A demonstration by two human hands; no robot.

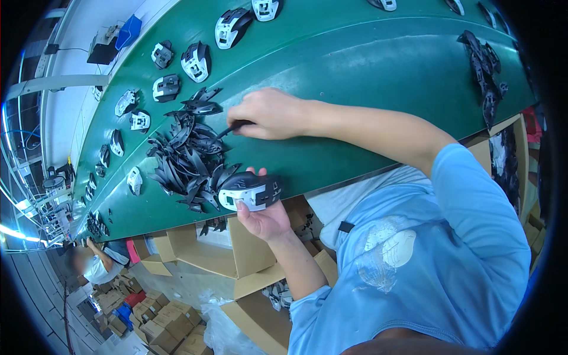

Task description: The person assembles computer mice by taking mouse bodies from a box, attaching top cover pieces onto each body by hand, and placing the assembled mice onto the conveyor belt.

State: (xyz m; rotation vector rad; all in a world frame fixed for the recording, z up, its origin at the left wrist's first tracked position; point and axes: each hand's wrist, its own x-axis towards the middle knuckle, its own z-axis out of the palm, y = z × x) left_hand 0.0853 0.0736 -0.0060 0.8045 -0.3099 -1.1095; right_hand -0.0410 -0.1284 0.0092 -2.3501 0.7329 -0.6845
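Observation:
My left hand point(265, 222) holds a mouse shell point(251, 192), black on top with a white side frame, at the near edge of the green table. Its thumb presses on the white frame. My right hand point(266, 113) is closed on a slender black plastic piece point(236, 126), whose tip points toward a pile of black plastic parts point(186, 155). The hand partly covers the piece, so its full shape is hidden. The pile of thin, curved parts lies left of both hands, close to the mouse shell.
Several black-and-white mouse shells point(195, 62) stand along the green table point(355, 77). More black parts point(485, 74) lie at the far right. Below the table edge are open cardboard boxes point(251, 248) and a plastic bag point(228, 328). Another person point(100, 266) sits at the lower left.

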